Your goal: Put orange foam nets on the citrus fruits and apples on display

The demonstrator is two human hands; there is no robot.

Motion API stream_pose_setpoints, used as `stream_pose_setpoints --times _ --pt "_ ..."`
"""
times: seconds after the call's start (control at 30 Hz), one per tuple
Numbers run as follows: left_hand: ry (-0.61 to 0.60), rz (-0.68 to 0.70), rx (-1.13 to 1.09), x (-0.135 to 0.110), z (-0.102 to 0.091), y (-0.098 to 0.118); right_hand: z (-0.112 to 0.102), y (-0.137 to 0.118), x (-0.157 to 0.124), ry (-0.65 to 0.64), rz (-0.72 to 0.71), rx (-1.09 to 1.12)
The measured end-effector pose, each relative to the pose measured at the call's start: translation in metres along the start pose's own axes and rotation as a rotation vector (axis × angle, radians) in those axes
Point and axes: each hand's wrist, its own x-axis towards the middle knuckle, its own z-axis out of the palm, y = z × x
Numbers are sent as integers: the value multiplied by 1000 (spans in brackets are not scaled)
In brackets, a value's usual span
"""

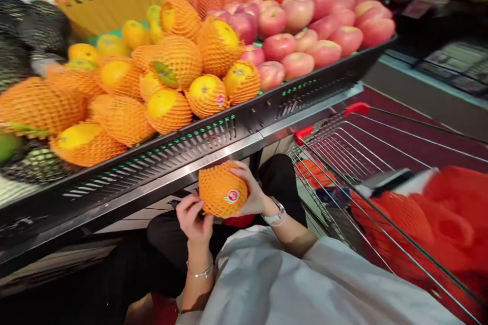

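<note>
An orange in an orange foam net [219,190], with a red round sticker on its front, is held up before my lap. My right hand [253,190] wraps round its right side, the fingers over the top. At the lower left, the thumb and fingertips of my left hand [196,216] pinch the edge of the foam net. Just beyond, several netted oranges [208,94] lie heaped on the fruit stand, some with their yellow-orange skin showing.
Pink-red apples [299,66] fill the stand's right part, behind its black slotted rim [244,117]. A wire shopping cart [343,147] stands close on my right, with a red bag [453,213] and a netted fruit [314,172] inside. Dark-netted produce [23,35] lies at far left.
</note>
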Motion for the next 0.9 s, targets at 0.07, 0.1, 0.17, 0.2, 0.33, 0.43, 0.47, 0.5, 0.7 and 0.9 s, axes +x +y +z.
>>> stream_pose_setpoints --times 0.07,0.1,0.17,0.2,0.33,0.43,0.47,0.5,0.7,0.9 --pt "-20 -23 8 -2 2 -5 -3 4 -2 -39 -19 -19" --pt "-19 -21 12 -3 4 -6 -3 5 -4 -47 -2 -36" --pt "-4 5 26 -7 8 -8 -1 8 -7 -37 71 -64" --pt "10 21 34 -9 10 -8 1 9 -9 -23 104 -68" --pt "77 95 48 -15 13 -7 9 13 -14 61 93 -4" --pt "47 122 61 -16 13 -5 11 13 -16 164 37 45" --pt "23 123 69 -16 14 -5 11 14 -16 188 40 39" --pt "-1 118 77 -16 15 -4 10 14 -16 203 53 23" --pt "39 -185 -105 -17 35 14 0 19 -14 161 46 21" --pt "66 -139 -112 -14 27 17 -3 12 -14 64 -29 49"
